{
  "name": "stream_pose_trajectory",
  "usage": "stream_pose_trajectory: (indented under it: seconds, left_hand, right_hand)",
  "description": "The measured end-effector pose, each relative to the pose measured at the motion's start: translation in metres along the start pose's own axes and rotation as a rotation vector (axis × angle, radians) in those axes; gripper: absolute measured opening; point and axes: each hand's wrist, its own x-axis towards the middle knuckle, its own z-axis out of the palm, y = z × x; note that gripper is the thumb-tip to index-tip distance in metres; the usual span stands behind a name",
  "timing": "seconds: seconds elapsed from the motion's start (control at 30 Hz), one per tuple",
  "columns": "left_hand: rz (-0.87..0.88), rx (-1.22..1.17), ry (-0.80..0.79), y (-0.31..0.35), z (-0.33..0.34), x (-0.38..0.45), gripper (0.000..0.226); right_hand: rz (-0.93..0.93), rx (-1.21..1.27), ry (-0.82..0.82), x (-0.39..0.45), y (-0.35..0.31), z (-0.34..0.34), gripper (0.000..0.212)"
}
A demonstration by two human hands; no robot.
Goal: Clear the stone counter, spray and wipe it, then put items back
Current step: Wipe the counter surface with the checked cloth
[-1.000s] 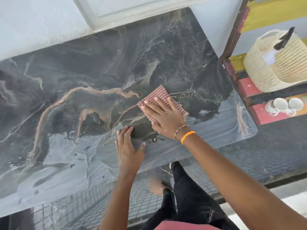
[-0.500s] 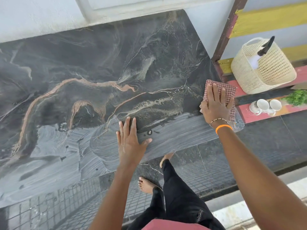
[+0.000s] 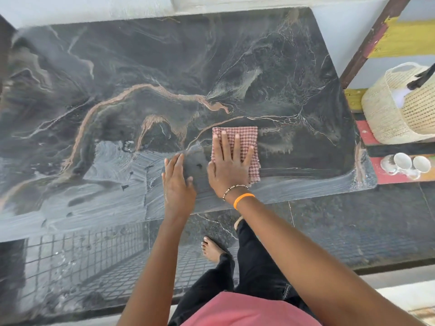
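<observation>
Stone counter point(image 3: 164, 62), dark grey slab with tan and white veins, fills the view, with pale streaky wet film along its near edge; red-and-white checked cloth point(image 3: 244, 137) lies flat on it right of centre, close to the front edge. Right hand point(image 3: 229, 169), fingers straight and spread, presses down on the cloth, while left hand point(image 3: 179, 182) rests flat and relaxed on the wet stone just beside it. Cream woven basket point(image 3: 386, 116) and white cups point(image 3: 409, 164) sit on striped painted shelf point(image 3: 367, 132) at far right.

Flat checked cloth point(image 3: 244, 137) on streaky counter point(image 3: 141, 67)
</observation>
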Motion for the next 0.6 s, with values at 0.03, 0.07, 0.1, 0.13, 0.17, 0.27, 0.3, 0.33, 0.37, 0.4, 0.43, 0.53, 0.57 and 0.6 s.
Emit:
stream_pose_trajectory:
  seconds: [0.03,0.07,0.1,0.13,0.17,0.27,0.3,0.33,0.37,0.4,0.43,0.53,0.57,0.6]
  left_hand:
    - [-0.014,0.001,0.016,-0.006,-0.005,-0.002,0.060]
    - [-0.026,0.002,0.038,-0.012,-0.013,-0.005,0.060]
    - [-0.028,0.004,0.052,-0.017,-0.018,-0.005,0.061]
    - [-0.034,0.007,0.063,-0.023,-0.024,-0.007,0.062]
    - [-0.048,0.012,0.068,-0.028,-0.030,-0.008,0.062]
    - [-0.100,0.032,0.067,-0.045,-0.046,-0.011,0.062]
    - [-0.101,0.036,0.068,-0.050,-0.051,-0.012,0.062]
    - [-0.094,0.038,0.070,-0.054,-0.054,-0.013,0.062]
    - [-0.088,0.043,0.070,-0.058,-0.058,-0.015,0.062]
    - [-0.091,0.051,0.069,-0.062,-0.061,-0.016,0.063]
    - [-0.098,0.062,0.070,-0.066,-0.063,-0.017,0.063]
    - [-0.110,0.085,0.081,-0.080,-0.073,-0.016,0.066]
    - [-0.103,0.097,0.079,-0.081,-0.074,-0.016,0.067]
    - [-0.096,0.109,0.081,-0.084,-0.077,-0.016,0.068]
  right_hand:
    - [-0.033,0.005,-0.014,-0.004,-0.019,0.004,0.066]
    - [-0.072,0.006,-0.033,-0.009,-0.039,0.007,0.065]
    - [-0.102,0.001,-0.053,-0.011,-0.051,0.010,0.064]
    - [-0.130,-0.005,-0.068,-0.013,-0.059,0.011,0.063]
    - [-0.153,-0.015,-0.074,-0.014,-0.063,0.010,0.061]
    - [-0.250,-0.118,-0.018,-0.010,-0.051,0.004,0.058]
    - [-0.295,-0.152,-0.007,-0.008,-0.044,0.004,0.058]
    - [-0.323,-0.163,-0.009,-0.006,-0.038,0.004,0.059]
    - [-0.330,-0.159,-0.011,-0.006,-0.036,0.005,0.061]
    - [-0.314,-0.147,-0.005,-0.007,-0.037,0.007,0.062]
    - [-0.286,-0.134,0.010,-0.007,-0.041,0.009,0.064]
    - [-0.185,-0.099,0.037,0.000,-0.065,0.013,0.066]
    - [-0.158,-0.094,0.045,0.003,-0.069,0.012,0.066]
    - [-0.145,-0.099,0.046,0.009,-0.075,0.012,0.066]
